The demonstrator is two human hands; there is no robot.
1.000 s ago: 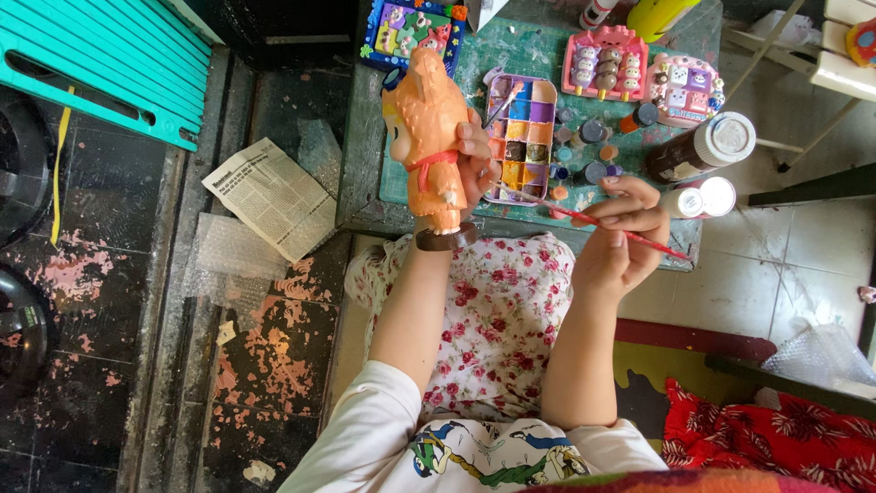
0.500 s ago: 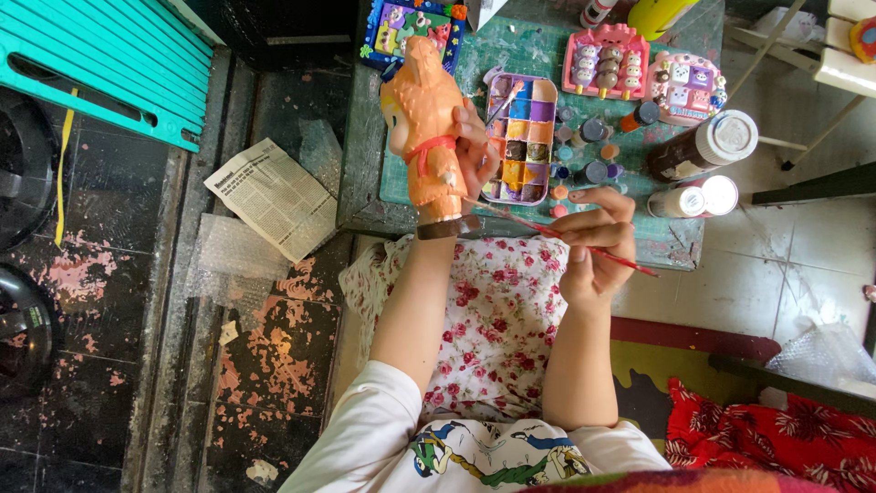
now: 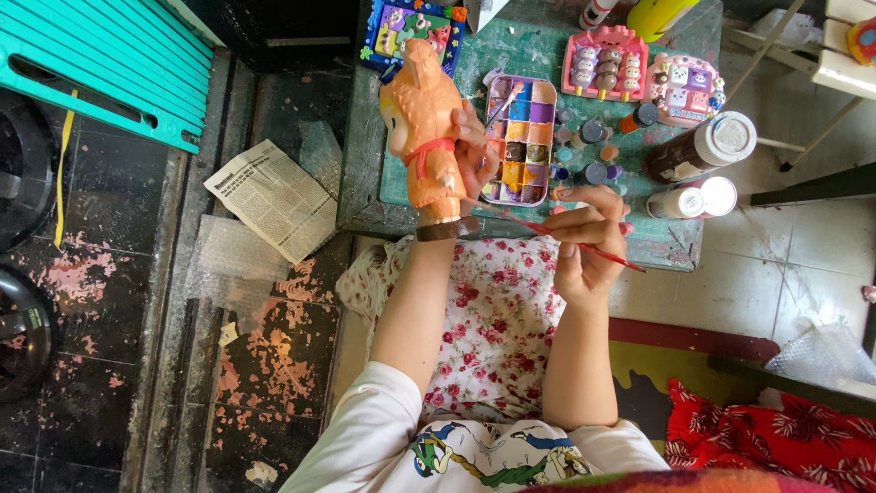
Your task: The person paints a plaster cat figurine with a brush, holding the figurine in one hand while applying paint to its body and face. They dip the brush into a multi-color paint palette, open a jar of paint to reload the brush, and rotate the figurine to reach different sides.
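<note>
At the far left edge, a teal slatted bench (image 3: 100, 64) runs across the upper corner above a dark, paint-flaked floor (image 3: 109, 301). Just right of it a folded newspaper (image 3: 274, 196) lies on the floor beside a sheet of bubble wrap (image 3: 228, 265). Next comes the small green-topped table (image 3: 365, 173), its surface scuffed and stained. Over the table's left part the left hand (image 3: 465, 155) is clamped around an orange animal figurine (image 3: 424, 119), fingers wrapped on its right flank, a dark watch band at the wrist below it; the figurine is held upright above the tabletop, head pointing away from the person, with a red band across its middle. Just right of the figurine sits a paint palette (image 3: 522, 137) of many coloured wells, a brush lying in it, and a cluster of small paint pots (image 3: 589, 151) beside that. Behind these stand two pink trays of little painted figures (image 3: 607, 64). Near the table's front edge the right hand (image 3: 584, 242) pinches a thin red-handled brush (image 3: 598, 251) between thumb and fingers, closed on it, the bristle end aimed left toward the figurine's base; whether the tip touches it I cannot tell. Further right stand a dark jar with a white lid (image 3: 703, 146) and a smaller white-capped bottle (image 3: 689, 199). A floral cloth (image 3: 493, 329) covers the lap below, and a red patterned cushion (image 3: 776, 434) fills the lower right corner.
</note>
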